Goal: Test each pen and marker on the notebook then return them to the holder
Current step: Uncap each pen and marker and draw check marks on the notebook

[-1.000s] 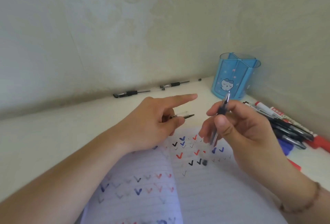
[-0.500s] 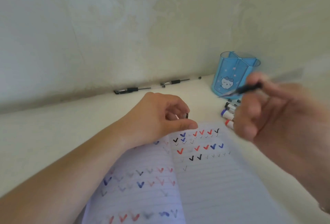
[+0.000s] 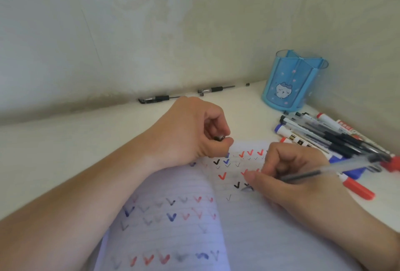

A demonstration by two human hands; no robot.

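An open lined notebook lies in front of me, its pages dotted with red, blue and black tick marks. My right hand grips a clear-barrelled gel pen, whose tip touches the right page by a black tick. My left hand rests at the notebook's top edge, fingers curled round a small dark pen cap. The blue translucent holder stands in the far right corner, apparently empty.
A pile of several pens and markers lies on the white desk right of the notebook, with a red-capped marker nearest. Two black pens lie along the back wall. Walls close off the desk at the back and right.
My right hand swung the pen down from near the holder and set its tip on the page. My left hand curled tighter round the cap and stayed by the notebook's top edge.
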